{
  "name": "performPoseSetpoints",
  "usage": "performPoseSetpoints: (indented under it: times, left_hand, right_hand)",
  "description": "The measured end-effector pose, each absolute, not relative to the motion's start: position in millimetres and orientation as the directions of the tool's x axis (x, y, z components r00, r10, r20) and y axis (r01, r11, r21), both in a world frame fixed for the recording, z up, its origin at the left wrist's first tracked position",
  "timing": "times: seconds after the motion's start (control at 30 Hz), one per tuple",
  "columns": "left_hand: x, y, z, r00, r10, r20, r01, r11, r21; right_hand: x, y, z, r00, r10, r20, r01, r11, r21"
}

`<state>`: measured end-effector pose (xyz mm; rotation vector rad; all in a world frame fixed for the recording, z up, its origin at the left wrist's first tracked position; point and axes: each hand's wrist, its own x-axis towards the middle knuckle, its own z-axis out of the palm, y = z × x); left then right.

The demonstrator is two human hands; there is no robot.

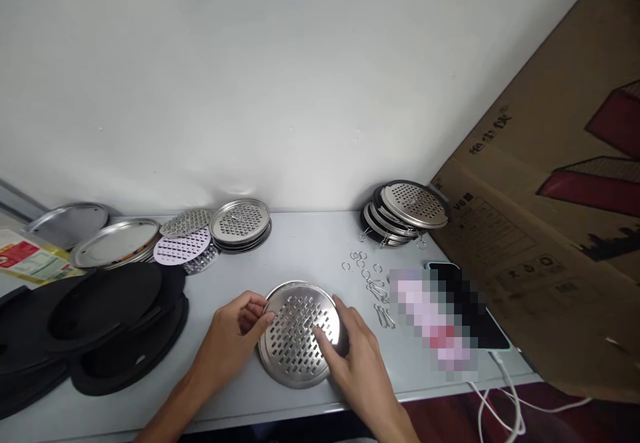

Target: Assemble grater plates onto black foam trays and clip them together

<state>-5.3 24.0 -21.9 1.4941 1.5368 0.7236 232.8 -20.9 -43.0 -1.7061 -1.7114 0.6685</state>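
A round metal grater disc [303, 336] with rows of slots lies in front of me near the table's front edge. It rests on another round metal piece whose rim shows at the upper left. My left hand [240, 326] pinches the left edge, thumb on top and fingers curled at the rim. On the other side, my right hand [355, 356] grips the right edge, its thumb lying over the slotted face and its fingers around the side. What lies beneath the disc is mostly hidden. Several small metal rings [366, 274] and wire clips [384, 316] lie to the right.
Black round plates [110, 303] pile up at the left. Behind them are metal lids [117, 240], loose grater discs [183, 246] and a grater stack [240, 222]. Another stack [415, 204] stands back right. A phone [493, 323], white cable [510, 396] and cardboard box [525, 230] occupy the right.
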Motion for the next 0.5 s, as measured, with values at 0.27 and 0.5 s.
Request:
performPoseSetpoints:
  times: [0.27, 0.5]
  left_hand:
    - [-8.3, 34.4, -34.9, 0.106, 0.994, 0.038, 0.752, -0.105, 0.651]
    - [-4.2, 41.5, -32.2, 0.196, 0.980, -0.041, 0.816, -0.140, 0.561]
  right_hand:
    - [228.3, -8.9, -43.9, -0.049, 0.985, 0.163, 0.849, 0.128, -0.512]
    - [224.4, -1.9, -46.4, -0.069, 0.985, 0.161, 0.834, 0.145, -0.532]
